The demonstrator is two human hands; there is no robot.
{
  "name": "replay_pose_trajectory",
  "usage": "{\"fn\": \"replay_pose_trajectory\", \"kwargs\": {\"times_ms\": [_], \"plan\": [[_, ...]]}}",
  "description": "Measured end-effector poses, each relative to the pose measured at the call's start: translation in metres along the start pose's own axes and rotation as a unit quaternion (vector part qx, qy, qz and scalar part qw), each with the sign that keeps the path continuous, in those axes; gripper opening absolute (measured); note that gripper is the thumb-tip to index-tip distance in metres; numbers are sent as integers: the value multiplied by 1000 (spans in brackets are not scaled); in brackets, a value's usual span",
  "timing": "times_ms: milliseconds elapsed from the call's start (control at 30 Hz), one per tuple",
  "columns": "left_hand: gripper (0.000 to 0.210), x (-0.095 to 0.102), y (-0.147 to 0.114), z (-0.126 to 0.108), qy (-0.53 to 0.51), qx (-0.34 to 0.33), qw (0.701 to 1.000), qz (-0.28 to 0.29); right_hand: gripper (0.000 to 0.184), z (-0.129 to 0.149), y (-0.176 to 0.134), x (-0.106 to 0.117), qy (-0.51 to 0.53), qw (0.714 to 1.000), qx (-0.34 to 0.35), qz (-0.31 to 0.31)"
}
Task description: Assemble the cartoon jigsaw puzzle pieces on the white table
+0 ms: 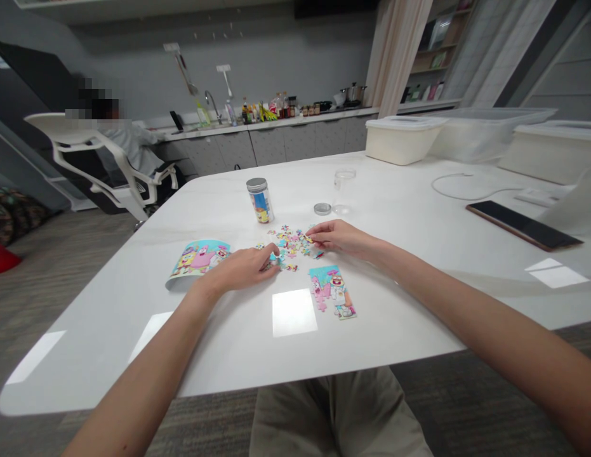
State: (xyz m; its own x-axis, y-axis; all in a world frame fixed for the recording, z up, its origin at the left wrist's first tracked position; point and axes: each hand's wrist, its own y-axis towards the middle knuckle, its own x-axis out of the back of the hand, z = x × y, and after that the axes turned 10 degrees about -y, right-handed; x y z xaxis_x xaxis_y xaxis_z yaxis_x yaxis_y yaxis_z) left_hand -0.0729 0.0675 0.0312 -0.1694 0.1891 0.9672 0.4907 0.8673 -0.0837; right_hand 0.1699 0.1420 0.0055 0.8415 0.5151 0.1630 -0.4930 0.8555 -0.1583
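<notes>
A loose heap of puzzle pieces (291, 241) lies in the middle of the white table. My right hand (340, 237) is at the heap's right side, its fingertips pinched on a puzzle piece (308, 238). At the left side, my left hand (250, 265) rests with curved fingers, thumb and index finger apart, touching pieces. Nearer to me lies a partly joined puzzle (340, 295) with a pink and a brown cartoon figure; its left edge is uneven. A curled picture sheet (200, 257) with cartoon figures lies left of my left hand.
Behind the heap stand a lidded jar (260, 202) with a cartoon label, a clear open jar (344, 190) and a silver lid (322, 208). To the right are a phone (524, 224), a white cable (476, 193) and storage boxes (402, 141). A person (128, 145) sits far left.
</notes>
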Motion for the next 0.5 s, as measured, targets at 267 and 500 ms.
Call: {"fn": "replay_pose_trajectory", "kwargs": {"times_ms": [267,500], "plan": [[27,0,0,2,1,1,1000,-4,9,0,-2,0,-24,999,30,8],[28,-1,0,2,3,-1,1000,-2,15,5,-6,-1,-19,1000,4,-11]]}}
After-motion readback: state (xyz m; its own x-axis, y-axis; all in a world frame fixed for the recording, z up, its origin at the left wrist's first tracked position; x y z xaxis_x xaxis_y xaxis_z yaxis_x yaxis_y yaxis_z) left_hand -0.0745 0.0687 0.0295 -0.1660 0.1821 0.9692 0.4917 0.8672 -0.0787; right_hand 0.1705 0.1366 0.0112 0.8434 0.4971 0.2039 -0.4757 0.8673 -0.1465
